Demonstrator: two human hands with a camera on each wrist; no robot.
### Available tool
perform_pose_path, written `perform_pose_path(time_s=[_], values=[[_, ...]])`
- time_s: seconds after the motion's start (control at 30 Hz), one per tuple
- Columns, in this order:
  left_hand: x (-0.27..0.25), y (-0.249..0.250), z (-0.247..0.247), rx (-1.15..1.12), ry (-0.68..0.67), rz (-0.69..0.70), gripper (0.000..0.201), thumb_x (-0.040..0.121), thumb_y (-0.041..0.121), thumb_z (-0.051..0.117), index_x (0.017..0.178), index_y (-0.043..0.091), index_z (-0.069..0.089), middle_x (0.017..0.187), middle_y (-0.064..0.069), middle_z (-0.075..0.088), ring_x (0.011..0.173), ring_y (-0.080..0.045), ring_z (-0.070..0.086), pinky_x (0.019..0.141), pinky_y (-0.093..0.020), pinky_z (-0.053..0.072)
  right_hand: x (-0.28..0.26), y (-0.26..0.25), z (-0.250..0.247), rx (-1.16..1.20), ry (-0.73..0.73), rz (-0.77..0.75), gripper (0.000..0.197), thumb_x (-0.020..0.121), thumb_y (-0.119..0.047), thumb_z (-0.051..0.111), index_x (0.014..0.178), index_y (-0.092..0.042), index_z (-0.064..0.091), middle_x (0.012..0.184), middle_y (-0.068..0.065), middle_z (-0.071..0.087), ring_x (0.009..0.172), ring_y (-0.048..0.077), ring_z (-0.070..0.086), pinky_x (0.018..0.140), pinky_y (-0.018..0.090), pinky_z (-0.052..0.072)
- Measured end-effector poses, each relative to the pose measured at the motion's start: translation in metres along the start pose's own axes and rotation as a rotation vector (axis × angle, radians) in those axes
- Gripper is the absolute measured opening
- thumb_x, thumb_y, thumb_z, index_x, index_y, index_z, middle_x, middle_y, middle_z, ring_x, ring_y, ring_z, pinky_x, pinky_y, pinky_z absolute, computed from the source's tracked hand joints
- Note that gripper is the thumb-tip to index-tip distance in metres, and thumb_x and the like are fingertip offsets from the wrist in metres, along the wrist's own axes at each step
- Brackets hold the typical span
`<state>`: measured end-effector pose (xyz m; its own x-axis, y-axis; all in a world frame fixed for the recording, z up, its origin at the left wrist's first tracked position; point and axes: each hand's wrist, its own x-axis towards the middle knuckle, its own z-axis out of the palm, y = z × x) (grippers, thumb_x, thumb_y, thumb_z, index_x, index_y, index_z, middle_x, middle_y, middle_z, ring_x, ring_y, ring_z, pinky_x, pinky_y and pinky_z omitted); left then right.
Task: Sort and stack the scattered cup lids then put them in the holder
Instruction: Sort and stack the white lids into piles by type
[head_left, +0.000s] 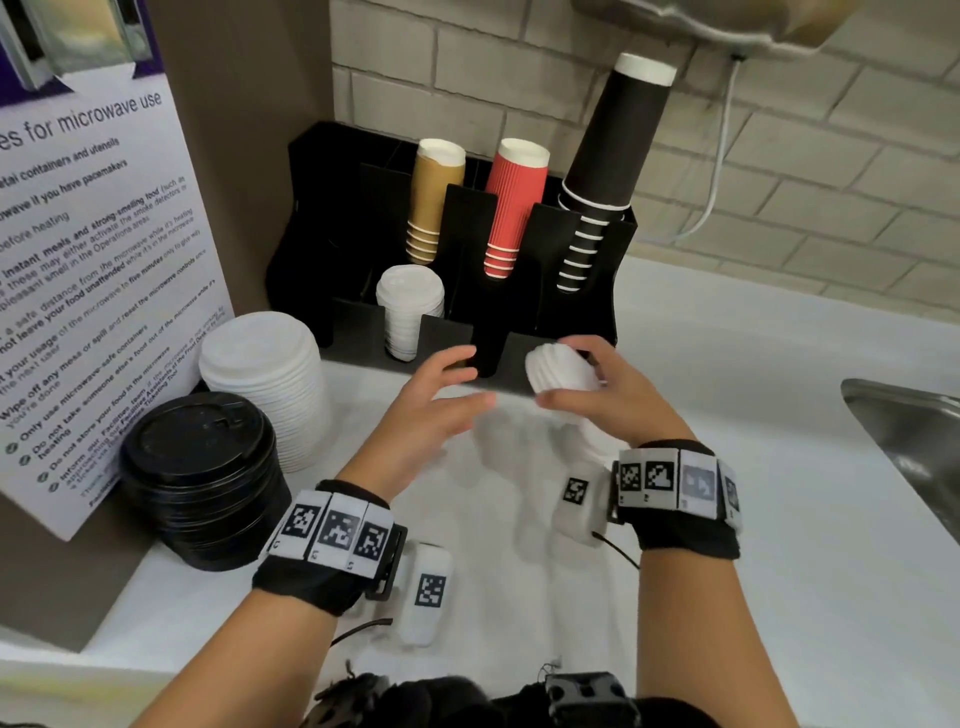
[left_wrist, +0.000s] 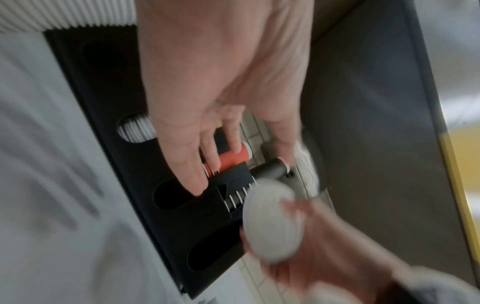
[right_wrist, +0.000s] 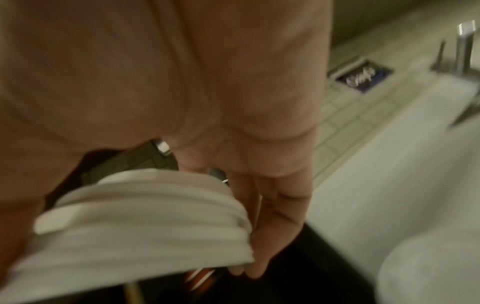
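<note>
While right hand (head_left: 597, 395) pinched small white lids (head_left: 558, 370) at holder's (head_left: 566, 312) front edge, 5 o'clock side, left hand (head_left: 441, 400) hovered spread, holding nothing. Lids likely light, thin, slippery; squeeze stack's rims from both sides so none fan out.

holder (head_left: 566, 322): matt black plastic. small white lids (head_left: 558, 371): smooth ridged plastic. red cups (head_left: 514, 208): ribbed paper. counter (head_left: 727, 519): smooth white. sink (head_left: 914, 436), right edge: brushed metal.
</note>
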<state>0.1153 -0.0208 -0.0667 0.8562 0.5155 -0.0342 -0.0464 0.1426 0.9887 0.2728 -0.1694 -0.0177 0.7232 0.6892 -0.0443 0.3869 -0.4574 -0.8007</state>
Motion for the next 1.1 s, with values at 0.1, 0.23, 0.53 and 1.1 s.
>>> perform_pose_path(time_s=[0.1,0.23,0.53,1.1], values=[[-0.002,0.000,0.006,-0.026,-0.123,0.044,0.084,0.070,0.044,0.084,0.136,0.057,0.034,0.146,0.012,0.044,0.124,-0.012,0.056,0.102,-0.033,0.046,-0.003,-0.024,0.022,0.168,-0.188,-0.076,0.059,0.072,-0.031,0.081,0.121,-0.046,0.050,0.113,-0.004,0.059,0.103,0.014,0.059,0.083,0.026,0.050],[0.000,0.002,0.002,-0.107,-0.126,0.130,0.086,0.068,0.032,0.088,0.138,0.046,0.040,0.145,0.002,0.048,0.121,-0.019,0.060,0.098,-0.035,0.052,-0.004,-0.035,0.034,0.227,-0.275,-0.113,0.060,0.068,-0.037,0.079,0.122,-0.046,0.052,0.108,0.010,0.064,0.099,0.022,0.063,0.088,0.035,0.054],[0.000,0.000,-0.009,-0.061,-0.102,0.201,0.076,0.062,0.033,0.085,0.129,0.046,0.053,0.132,0.003,0.058,0.117,-0.020,0.062,0.097,-0.039,0.053,-0.004,-0.039,0.031,0.235,-0.326,-0.134,0.052,0.068,-0.035,0.077,0.117,-0.043,0.058,0.108,0.003,0.068,0.104,0.017,0.065,0.094,0.048,0.052],[0.007,0.003,-0.014,-0.017,-0.051,0.280,0.070,0.062,0.033,0.085,0.124,0.044,0.054,0.123,0.013,0.062,0.116,-0.016,0.060,0.089,-0.033,0.054,0.001,-0.046,0.029,0.315,-0.313,-0.198,0.051,0.076,-0.023,0.079,0.123,-0.026,0.057,0.114,0.005,0.067,0.101,0.024,0.067,0.088,0.046,0.055]])
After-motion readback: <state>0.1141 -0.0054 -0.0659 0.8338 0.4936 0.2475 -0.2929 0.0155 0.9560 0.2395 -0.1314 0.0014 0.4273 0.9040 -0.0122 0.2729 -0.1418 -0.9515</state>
